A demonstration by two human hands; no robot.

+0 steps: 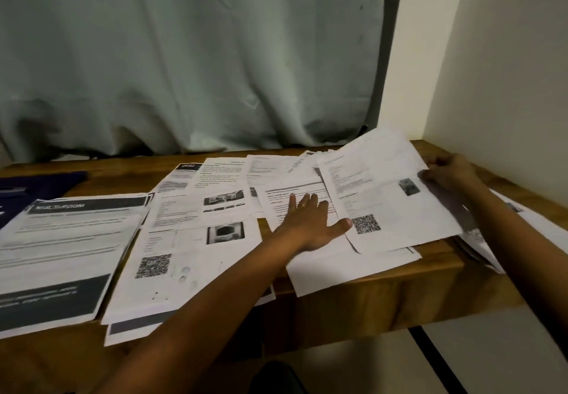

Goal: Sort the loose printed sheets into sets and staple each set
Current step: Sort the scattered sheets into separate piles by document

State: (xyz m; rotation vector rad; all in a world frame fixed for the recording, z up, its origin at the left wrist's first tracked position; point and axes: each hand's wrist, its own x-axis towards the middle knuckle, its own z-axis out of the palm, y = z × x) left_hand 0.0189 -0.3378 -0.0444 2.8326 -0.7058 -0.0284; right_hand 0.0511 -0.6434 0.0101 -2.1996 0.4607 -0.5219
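On my feed the left hand (310, 221) lay flat, palm down, on a form sheet (278, 203) near the middle of the table (368, 298). Its fingers were straight, close together and pointing away, with the thumb splayed to the right. A ring (302, 205) showed on one finger. That hand gripped nothing and only pressed the paper. The right hand (451, 172) reached to the far right, fingers curled over the right edge of a sheaf (384, 203) of sheets. It held the sheaf tilted up off the table, with the sheaf's near left corner beside the left thumb.

A pale green curtain (184, 55) hung behind the table, and a white wall (507, 70) stood close beside the right hand. A dark blue item (40, 184) lay at the far left; I could not tell what it was. More paper (479, 249) hung off the table's right end, partly hidden by the right forearm.

The sheaf's top page carried blocks of text, a small photo near the gripped edge and a QR code at its near corner. To the left sat a pile (61, 255) with a dark header band and a dark block at its near end. Between that pile and the left arm lay overlapping middle sheets (190, 276) with a photo and a QR code. Far sheets (224, 178) were fanned along the back. Most of the print was too blurred to read.
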